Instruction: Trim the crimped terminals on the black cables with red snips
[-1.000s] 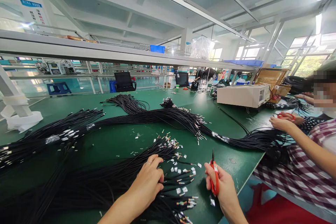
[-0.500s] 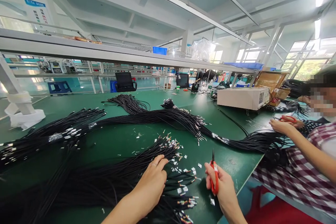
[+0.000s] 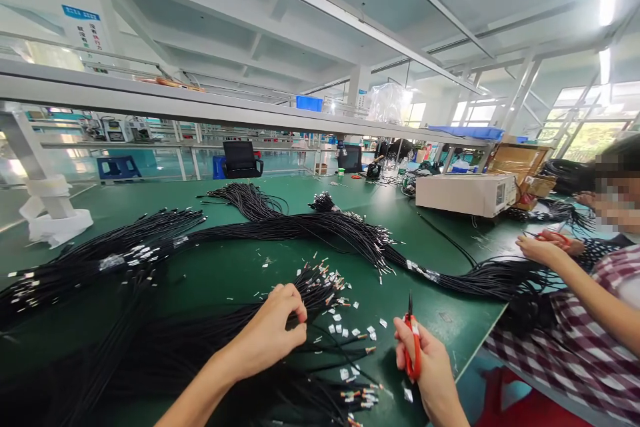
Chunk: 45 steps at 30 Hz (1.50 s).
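My left hand (image 3: 273, 327) hovers over a thick bundle of black cables (image 3: 240, 317), its fingers curved and the thumb apart from them, with nothing visible between. Just beyond its fingers lie stripped cable ends (image 3: 325, 280) with white and copper-coloured tips. On the right, my right hand (image 3: 430, 363) is wrapped around red-handled scissors (image 3: 413, 347). Their dark blades point upward and look closed together. Small white scraps (image 3: 371, 332) are scattered on the green table between the two hands. More cable ends (image 3: 357, 395) stick out below my left hand.
Further cable bundles (image 3: 280, 225) run across the green table (image 3: 285, 253). A beige box-shaped instrument (image 3: 457, 193) stands at the back right. To the right, a co-worker's hands (image 3: 545, 250) hold a red-handled tool over cables. A shelf rail (image 3: 240, 113) spans the bench.
My left hand has shifted left and slightly up, and its thumb and index finger have curled. My right hand keeps the scissors in nearly the same place. The view has tilted slightly.
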### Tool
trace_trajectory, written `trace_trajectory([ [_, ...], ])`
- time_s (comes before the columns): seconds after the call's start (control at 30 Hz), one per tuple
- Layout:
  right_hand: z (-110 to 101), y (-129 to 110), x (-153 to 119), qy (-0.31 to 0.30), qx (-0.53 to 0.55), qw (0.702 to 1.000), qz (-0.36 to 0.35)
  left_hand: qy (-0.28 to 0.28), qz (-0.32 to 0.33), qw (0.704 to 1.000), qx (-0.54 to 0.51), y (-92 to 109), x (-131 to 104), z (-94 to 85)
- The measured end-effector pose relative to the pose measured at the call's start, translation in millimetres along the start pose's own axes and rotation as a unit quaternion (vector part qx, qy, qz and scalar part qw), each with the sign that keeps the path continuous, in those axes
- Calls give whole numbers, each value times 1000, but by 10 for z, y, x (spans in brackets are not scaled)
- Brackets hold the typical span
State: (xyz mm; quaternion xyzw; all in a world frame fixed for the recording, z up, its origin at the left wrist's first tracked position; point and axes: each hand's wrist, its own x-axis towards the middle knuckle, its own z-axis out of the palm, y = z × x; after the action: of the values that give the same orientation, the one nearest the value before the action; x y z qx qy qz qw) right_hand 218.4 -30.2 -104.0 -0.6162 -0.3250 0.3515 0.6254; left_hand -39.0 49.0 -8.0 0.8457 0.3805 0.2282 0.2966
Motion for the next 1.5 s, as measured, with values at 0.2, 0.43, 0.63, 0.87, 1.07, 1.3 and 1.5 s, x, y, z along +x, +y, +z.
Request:
trace_trajectory([
  [0.2,3,11,26,4,-1,1000,7,-71,-76,990,-92,-35,-10,2],
  [0.43,53,-357,-154,7,20,1000,8,-66,-44,965,-251,69,12,45],
  [0.63,438,-784,-478,-63,50,997,2,-43,-49,926,-371,137,8,103],
  [0.87,821,-718,-507,-89,62,994,18,-34,-93,928,-359,184,-19,158],
  [1.07,900,-649,-499,-122,106,985,55,-23,-75,926,-369,213,-17,150],
  [1.3,877,-605,-493,-162,137,977,-2,-53,-84,926,-364,246,-32,123],
  [1.5,826,-634,-476,-240,155,958,-4,-108,-88,922,-361,247,-40,108],
])
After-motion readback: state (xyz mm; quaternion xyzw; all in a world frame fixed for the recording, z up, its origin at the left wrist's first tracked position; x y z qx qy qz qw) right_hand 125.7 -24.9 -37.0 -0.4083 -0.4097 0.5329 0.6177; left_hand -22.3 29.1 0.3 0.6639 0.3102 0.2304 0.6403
